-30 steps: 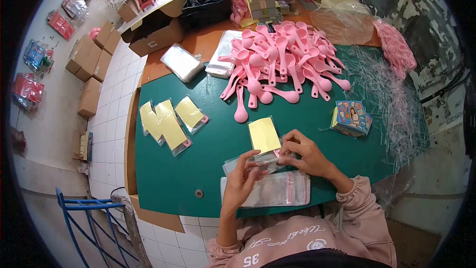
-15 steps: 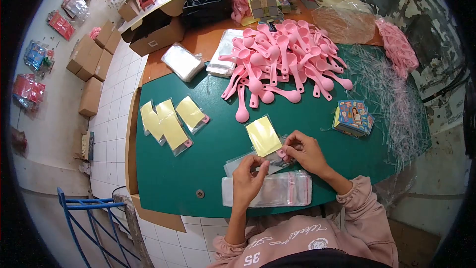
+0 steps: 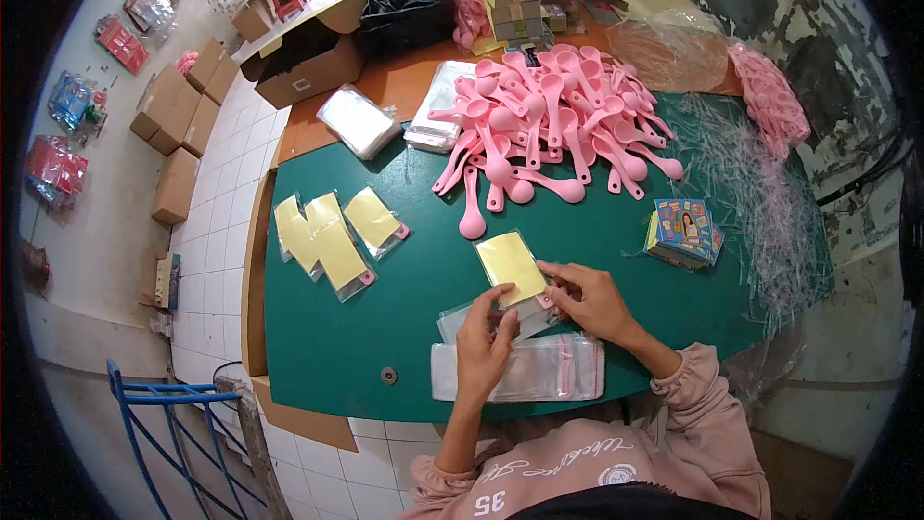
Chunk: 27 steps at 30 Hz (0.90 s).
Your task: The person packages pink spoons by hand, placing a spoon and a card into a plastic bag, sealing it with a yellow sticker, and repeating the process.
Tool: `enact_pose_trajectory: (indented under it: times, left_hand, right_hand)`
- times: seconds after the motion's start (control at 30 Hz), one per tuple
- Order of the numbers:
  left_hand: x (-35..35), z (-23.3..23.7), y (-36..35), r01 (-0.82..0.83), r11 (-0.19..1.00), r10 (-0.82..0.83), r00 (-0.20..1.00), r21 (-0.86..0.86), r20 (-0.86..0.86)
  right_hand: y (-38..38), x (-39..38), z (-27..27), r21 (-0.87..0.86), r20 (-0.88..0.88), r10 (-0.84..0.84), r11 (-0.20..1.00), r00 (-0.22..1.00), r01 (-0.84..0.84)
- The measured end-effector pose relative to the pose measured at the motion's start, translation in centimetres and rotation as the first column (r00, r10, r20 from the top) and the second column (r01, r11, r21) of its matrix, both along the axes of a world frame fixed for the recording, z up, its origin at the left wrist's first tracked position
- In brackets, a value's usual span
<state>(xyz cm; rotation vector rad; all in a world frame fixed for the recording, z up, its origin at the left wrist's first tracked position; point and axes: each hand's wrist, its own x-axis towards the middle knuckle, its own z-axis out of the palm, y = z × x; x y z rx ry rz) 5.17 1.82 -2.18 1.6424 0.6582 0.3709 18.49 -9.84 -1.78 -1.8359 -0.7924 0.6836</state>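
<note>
A clear plastic bag with a yellow card point(image 3: 509, 264) inside lies in front of me, a pink handle end point(image 3: 546, 299) showing at its lower right corner. My left hand point(image 3: 486, 339) touches the card's lower left part with the index fingertip, its thumb a little apart below. My right hand point(image 3: 595, 300) grips the bag's right edge beside the pink end. Under both hands lie loose clear bags, and nearer me is a stack of clear bags point(image 3: 520, 371) with pinkish strips. Whatever is behind the yellow card is hidden.
A heap of pink scoops point(image 3: 551, 106) covers the table's far middle. Filled bags with yellow cards point(image 3: 334, 248) lie at left. Printed cards point(image 3: 683, 229) are stacked at right, near shredded plastic strands point(image 3: 765, 231). Two bag stacks point(image 3: 356, 122) and a cardboard box point(image 3: 303, 67) stand farther back.
My left index finger has moved up onto the yellow card, opening from its pinch with the thumb. My right fingers have spread along the bag's right edge. The bag has shifted barely.
</note>
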Motion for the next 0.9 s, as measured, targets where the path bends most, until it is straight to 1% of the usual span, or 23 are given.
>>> enact_pose_trajectory:
  times: [0.03,0.07,0.1,0.13,0.2,0.23,0.27,0.3,0.33,0.37,0.4,0.47,0.5,0.57,0.6,0.7,0.77,0.83,0.9]
  left_hand:
    - [0.0,0.2,0.3,0.020,0.993,-0.025,0.999,0.119,0.038]
    - [-0.1,0.3,1.3,0.012,0.993,-0.017,0.999,0.120,0.041]
    - [-0.3,0.3,3.0,-0.005,0.958,-0.016,0.997,0.287,0.070]
    - [-0.5,0.6,4.8,-0.025,0.894,-0.020,0.995,0.446,0.096]
    - [-0.1,2.2,8.4,-0.145,0.852,0.109,0.989,0.502,0.102]
    - [0.2,2.2,11.2,-0.093,0.726,0.104,0.994,0.682,0.025]
    - [0.5,1.7,13.9,-0.025,0.566,0.118,0.992,0.824,-0.051]
    - [0.7,1.9,15.3,0.120,0.464,0.174,0.959,0.878,-0.223]
    - [0.8,1.5,16.5,0.245,0.441,0.227,0.900,0.863,-0.371]
    - [0.9,0.8,17.5,0.365,0.426,0.280,0.817,0.828,-0.504]
    - [0.6,0.2,18.2,0.355,0.426,0.287,0.819,0.832,-0.496]
    - [-0.6,-1.2,19.4,0.364,0.410,0.355,0.781,0.836,-0.514]
    - [-1.2,-1.8,20.5,0.359,0.410,0.363,0.779,0.838,-0.511]
    - [-2.7,-2.5,22.7,0.319,0.414,0.444,0.747,0.853,-0.495]
    - [-3.4,-2.1,23.6,0.279,0.436,0.456,0.751,0.856,-0.477]
    - [-5.1,-2.1,27.7,0.214,0.478,0.519,0.713,0.852,-0.471]
    - [-5.8,-2.0,30.1,0.183,0.486,0.556,0.690,0.854,-0.464]
    - [-6.5,-2.9,33.7,0.130,0.493,0.527,0.742,0.860,-0.414]
    - [-7.1,-4.0,37.4,0.044,0.461,0.467,0.838,0.886,-0.284]
  right_hand:
    - [0.0,0.4,0.1,0.001,0.005,0.005,1.000,1.000,-0.005]
    - [0.0,0.8,0.0,0.016,0.138,0.049,0.998,0.989,-0.052]
    - [0.1,1.3,0.1,0.027,0.268,0.092,0.994,0.959,-0.103]
    - [0.4,1.7,0.5,0.030,0.271,0.100,0.993,0.957,-0.112]
    - [0.9,2.3,1.3,0.074,0.306,0.027,0.996,0.952,-0.052]
    - [1.2,2.4,1.3,0.078,0.309,0.033,0.995,0.951,-0.060]
    - [1.5,2.5,1.0,0.120,0.288,-0.003,0.992,0.958,-0.033]
    - [1.7,2.6,0.8,0.162,0.266,-0.037,0.987,0.963,-0.007]
    - [1.9,2.5,0.6,0.167,0.270,-0.031,0.986,0.962,-0.015]
    - [1.9,2.3,0.3,0.138,0.293,-0.028,0.990,0.956,-0.014]
    - [1.7,2.3,0.2,0.109,0.317,-0.025,0.994,0.948,-0.010]
    - [1.4,2.3,0.0,0.118,0.316,-0.036,0.993,0.948,-0.002]
    - [1.2,2.2,-0.1,0.123,0.310,-0.051,0.992,0.949,0.013]
    - [1.2,2.2,-0.3,0.136,0.292,-0.059,0.990,0.955,0.019]
    - [1.2,2.2,-0.3,0.134,0.299,-0.063,0.991,0.952,0.024]
    - [1.4,2.0,-0.1,0.124,0.325,-0.059,0.992,0.944,0.020]
    - [1.4,1.9,-0.1,0.128,0.324,-0.074,0.991,0.943,0.033]
    - [1.4,2.0,-0.9,0.160,0.361,-0.087,0.987,0.929,0.030]
    - [1.6,2.0,-0.7,0.140,0.352,-0.103,0.989,0.930,0.056]
